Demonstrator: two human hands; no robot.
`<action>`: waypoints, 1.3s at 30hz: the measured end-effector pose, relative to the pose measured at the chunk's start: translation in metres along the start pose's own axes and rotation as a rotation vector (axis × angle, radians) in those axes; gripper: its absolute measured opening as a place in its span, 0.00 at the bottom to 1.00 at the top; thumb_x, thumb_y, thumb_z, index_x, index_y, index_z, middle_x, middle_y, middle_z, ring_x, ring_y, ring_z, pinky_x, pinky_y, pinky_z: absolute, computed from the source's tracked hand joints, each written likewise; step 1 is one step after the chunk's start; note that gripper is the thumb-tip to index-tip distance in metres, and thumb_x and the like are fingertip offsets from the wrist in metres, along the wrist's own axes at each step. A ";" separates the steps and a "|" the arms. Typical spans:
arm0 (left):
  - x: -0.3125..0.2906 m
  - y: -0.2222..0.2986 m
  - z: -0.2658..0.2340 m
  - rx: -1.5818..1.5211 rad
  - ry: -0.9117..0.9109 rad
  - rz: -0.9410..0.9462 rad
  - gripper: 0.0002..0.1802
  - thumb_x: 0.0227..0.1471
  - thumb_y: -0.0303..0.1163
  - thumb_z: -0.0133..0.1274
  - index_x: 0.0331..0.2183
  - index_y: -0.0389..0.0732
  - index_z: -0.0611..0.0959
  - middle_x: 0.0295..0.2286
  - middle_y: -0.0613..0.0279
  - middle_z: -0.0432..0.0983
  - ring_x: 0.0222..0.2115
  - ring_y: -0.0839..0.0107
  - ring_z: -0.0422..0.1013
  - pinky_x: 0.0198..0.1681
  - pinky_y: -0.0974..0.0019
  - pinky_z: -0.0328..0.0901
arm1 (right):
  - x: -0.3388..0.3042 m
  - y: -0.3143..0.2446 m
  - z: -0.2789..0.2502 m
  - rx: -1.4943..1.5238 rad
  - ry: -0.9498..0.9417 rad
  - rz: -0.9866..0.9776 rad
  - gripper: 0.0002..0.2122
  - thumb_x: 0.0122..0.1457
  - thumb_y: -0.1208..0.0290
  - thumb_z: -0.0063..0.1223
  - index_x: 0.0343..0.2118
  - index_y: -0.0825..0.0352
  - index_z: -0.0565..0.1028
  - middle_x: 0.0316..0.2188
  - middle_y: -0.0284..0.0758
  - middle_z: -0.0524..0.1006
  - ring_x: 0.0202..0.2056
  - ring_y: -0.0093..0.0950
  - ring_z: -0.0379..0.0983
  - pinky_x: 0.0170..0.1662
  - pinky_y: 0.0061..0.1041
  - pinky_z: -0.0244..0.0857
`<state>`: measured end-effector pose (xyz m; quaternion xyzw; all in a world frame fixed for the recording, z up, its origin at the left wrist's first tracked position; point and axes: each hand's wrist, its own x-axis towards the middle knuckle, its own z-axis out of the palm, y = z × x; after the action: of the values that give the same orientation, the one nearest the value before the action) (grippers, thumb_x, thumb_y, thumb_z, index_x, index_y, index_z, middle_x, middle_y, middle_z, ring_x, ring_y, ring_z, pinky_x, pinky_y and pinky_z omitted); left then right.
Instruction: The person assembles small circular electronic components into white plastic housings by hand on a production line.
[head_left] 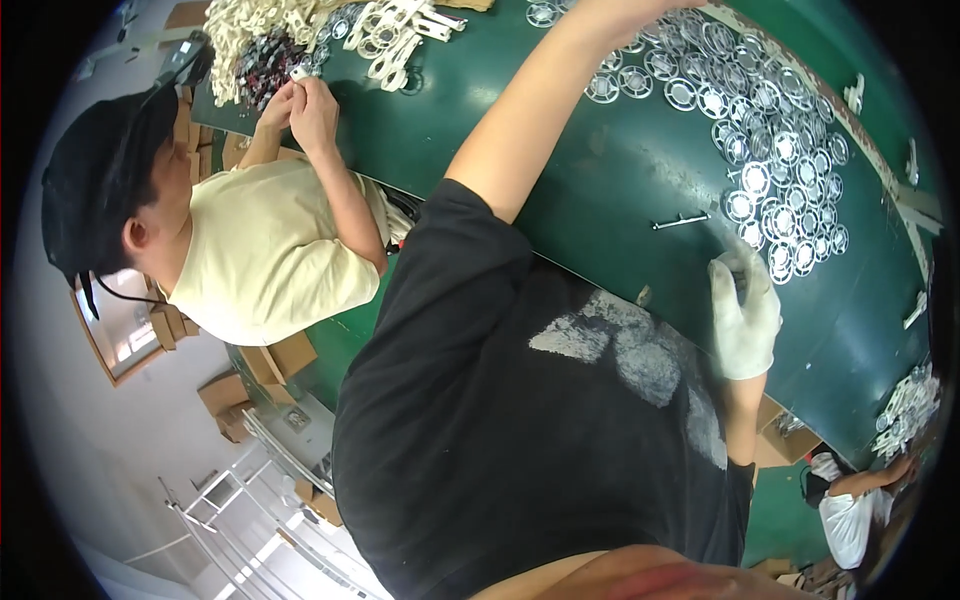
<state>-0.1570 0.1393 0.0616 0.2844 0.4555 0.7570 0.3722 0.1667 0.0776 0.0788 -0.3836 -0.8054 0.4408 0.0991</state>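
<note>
My bare left hand (622,12) reaches to the far edge of the view, beside a heap of round metal spoked discs (715,100). Its fingers are mostly cut off by the picture's edge. My right hand (745,318), in a white glove, is over the near right of the green table, thumb and fingers apart. The fingertips are blurred, close to the nearer discs (783,215), and nothing shows between them. A thin metal rod with a crosspiece (682,220) lies on the table, left of this hand.
On my left, a co-worker in a cap (255,245) handles a small pale part (299,73). Cream plastic parts (390,40) and a dark pile (270,65) lie beyond. Small metal parts (908,405) sit at the right end. Another person (850,515) is at lower right.
</note>
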 end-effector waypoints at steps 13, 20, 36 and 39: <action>-0.092 0.078 -0.268 1.912 0.770 -0.125 0.33 0.46 0.55 0.65 0.53 0.53 0.82 0.51 0.50 0.75 0.54 0.47 0.68 0.59 0.39 0.55 | 0.008 -0.002 0.002 -0.018 -0.075 -0.120 0.15 0.60 0.72 0.60 0.50 0.64 0.78 0.31 0.36 0.81 0.35 0.33 0.81 0.43 0.29 0.73; -0.114 0.077 -0.141 1.602 0.224 0.454 0.23 0.47 0.36 0.68 0.45 0.40 0.84 0.41 0.51 0.79 0.41 0.51 0.76 0.45 0.57 0.71 | 0.014 -0.013 0.004 -0.010 -0.070 -0.108 0.16 0.58 0.73 0.62 0.50 0.65 0.77 0.38 0.37 0.81 0.41 0.35 0.79 0.48 0.31 0.72; -0.139 -0.013 -0.085 1.668 0.246 0.271 0.32 0.38 0.39 0.75 0.45 0.39 0.81 0.41 0.60 0.76 0.42 0.59 0.72 0.46 0.57 0.67 | 0.021 -0.013 0.009 -0.299 -0.034 0.154 0.17 0.59 0.57 0.62 0.47 0.60 0.80 0.31 0.41 0.83 0.36 0.40 0.82 0.41 0.34 0.74; -0.139 -0.012 -0.088 1.515 0.174 0.430 0.23 0.41 0.34 0.74 0.40 0.42 0.84 0.39 0.62 0.78 0.41 0.60 0.74 0.45 0.59 0.68 | 0.020 -0.016 0.009 -0.276 -0.041 0.161 0.17 0.59 0.57 0.61 0.47 0.61 0.80 0.32 0.41 0.83 0.36 0.40 0.82 0.41 0.34 0.74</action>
<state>-0.1428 -0.0137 0.0009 0.4820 0.8093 0.3158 -0.1138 0.1397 0.0811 0.0821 -0.4479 -0.8268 0.3403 -0.0066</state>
